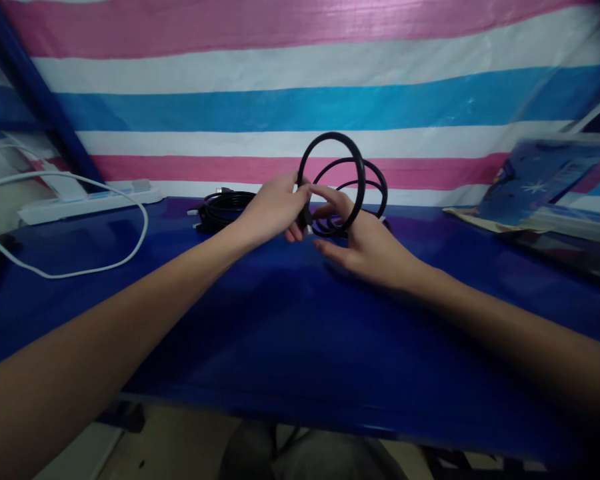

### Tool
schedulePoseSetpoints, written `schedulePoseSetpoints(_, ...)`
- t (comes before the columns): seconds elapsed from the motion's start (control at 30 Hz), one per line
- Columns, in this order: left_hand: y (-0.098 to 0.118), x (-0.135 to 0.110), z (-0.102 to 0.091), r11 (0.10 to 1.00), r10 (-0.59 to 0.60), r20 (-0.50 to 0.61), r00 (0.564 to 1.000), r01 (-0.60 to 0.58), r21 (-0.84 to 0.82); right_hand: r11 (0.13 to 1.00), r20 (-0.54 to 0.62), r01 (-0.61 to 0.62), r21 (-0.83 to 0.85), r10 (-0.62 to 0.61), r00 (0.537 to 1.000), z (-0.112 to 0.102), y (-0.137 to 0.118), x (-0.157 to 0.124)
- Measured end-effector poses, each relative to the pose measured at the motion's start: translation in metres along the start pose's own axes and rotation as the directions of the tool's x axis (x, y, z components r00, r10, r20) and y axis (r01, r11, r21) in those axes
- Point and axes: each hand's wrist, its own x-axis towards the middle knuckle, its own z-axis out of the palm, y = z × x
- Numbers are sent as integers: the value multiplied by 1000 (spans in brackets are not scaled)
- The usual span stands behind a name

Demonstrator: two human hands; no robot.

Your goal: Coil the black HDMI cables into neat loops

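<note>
A black cable (361, 175) stands in loose loops above the middle of the table. My left hand (275, 203) pinches it near one end, where a dark plug with a shiny metal tip (309, 229) pokes out below the fingers. My right hand (363, 240) is just to the right, fingers spread and curved, its index fingertip close to the left fingertips. The loops pass in front of and behind this hand; whether it touches them I cannot tell. Behind my left wrist lies a coiled black cable (225, 208) with its plugs showing.
A white power strip (93, 203) lies at the back left, with a white cord (143, 233) curving over the blue table (260, 347). At the right are a blue printed package (535, 177) and a dark flat object (560, 253). A striped sheet (280, 107) hangs behind.
</note>
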Motion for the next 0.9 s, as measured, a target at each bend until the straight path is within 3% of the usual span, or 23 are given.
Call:
schedulePoseSetpoints(0.07, -1, -2, 4, 994, -54, 102, 993, 62, -85, 998, -30, 37, -50, -38, 999, -2, 3, 0)
schedulePoseSetpoints(0.17, -4, -4, 8, 977, -100, 156, 983, 127, -172, 995, -27, 49, -88, -51, 998, 0, 7, -1)
schedulePoseSetpoints(0.3, -3, -7, 12, 905, -155, 220, 963, 228, -359, 998, -42, 18, 61, -15, 999, -1, 8, 0)
schedulePoseSetpoints(0.4, 0, -8, 14, 848, -201, 210, 957, 278, -451, 988, -46, -21, 156, 29, 999, -5, 8, 2)
schedulePoseSetpoints(0.57, -3, -7, 18, 818, -261, 205, 943, 329, -471, 993, 27, -18, 118, 15, 1000, -6, 6, 3)
schedulePoseSetpoints(0.73, 0, -11, 27, 743, -277, 282, 918, 391, -543, 995, -69, 50, 88, -44, 997, 3, 7, 0)
schedulePoseSetpoints(0.9, 7, -14, 35, 682, -218, 261, 941, 338, -648, 952, -20, -87, 295, 97, 995, 2, 3, 1)
